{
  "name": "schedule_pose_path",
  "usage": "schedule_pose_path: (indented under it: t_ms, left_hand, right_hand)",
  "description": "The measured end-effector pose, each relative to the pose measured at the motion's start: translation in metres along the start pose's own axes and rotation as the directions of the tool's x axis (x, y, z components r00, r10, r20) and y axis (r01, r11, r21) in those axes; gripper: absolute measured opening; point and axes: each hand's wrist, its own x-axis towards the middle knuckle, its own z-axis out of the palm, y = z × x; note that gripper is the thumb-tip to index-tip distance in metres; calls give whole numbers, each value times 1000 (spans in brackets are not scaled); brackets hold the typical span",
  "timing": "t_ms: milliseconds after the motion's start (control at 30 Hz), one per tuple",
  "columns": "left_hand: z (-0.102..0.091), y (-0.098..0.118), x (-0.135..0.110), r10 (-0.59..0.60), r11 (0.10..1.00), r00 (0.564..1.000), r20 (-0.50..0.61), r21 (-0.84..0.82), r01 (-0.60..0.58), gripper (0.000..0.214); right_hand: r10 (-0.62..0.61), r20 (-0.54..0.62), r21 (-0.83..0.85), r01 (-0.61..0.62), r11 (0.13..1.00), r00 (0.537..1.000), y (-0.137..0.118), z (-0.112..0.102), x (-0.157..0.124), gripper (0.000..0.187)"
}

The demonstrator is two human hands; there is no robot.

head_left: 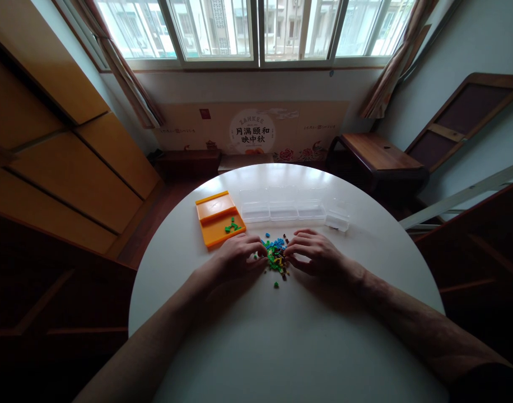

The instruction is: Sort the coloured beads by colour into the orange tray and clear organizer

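Observation:
A small heap of tiny coloured bricks (275, 253), blue, green, yellow and dark, lies on the round white table (281, 336). My left hand (239, 254) rests at the heap's left side with its fingers curled and pinched at the bricks. My right hand (313, 254) sits at the heap's right side, fingers bent and tips in the pile. What either pinch holds is too small to make out. An orange tray (210, 210) with a few green bricks (232, 226) in it stands just beyond my left hand.
A row of clear plastic boxes (284, 211) with raised lids stands behind the heap, with a smaller clear box (337, 220) at its right. One green brick (276, 285) lies alone nearer to me. A dark wooden side table (378, 154) stands beyond the table.

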Motion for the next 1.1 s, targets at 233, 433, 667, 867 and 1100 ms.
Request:
schedule_pose_path:
  t_ms: [233, 433, 667, 867, 1100]
  left_hand:
    - [0, 7, 6, -17, 996, 995, -94, -88, 9, 16]
    - [12, 17, 8, -56, 989, 990, -132, -147, 37, 13]
    - [20, 25, 14, -102, 963, 986, -133, -262, 64, 12]
    - [20, 25, 14, -116, 956, 985, -129, -284, 76, 16]
    - [19, 24, 14, -115, 966, 985, -126, -244, 82, 15]
  right_hand:
    - [-5, -13, 4, 5, 1000, 1000, -3, -1, 2, 6]
    - [-7, -26, -6, 7, 1000, 1000, -3, 0, 2, 9]
    - [-43, -45, -53, 40, 998, 998, 0, 1, 2, 11]
    - [-46, -47, -63, 43, 997, 998, 1, 2, 0, 11]
    - [-47, -56, -59, 44, 997, 997, 3, 4, -1, 11]
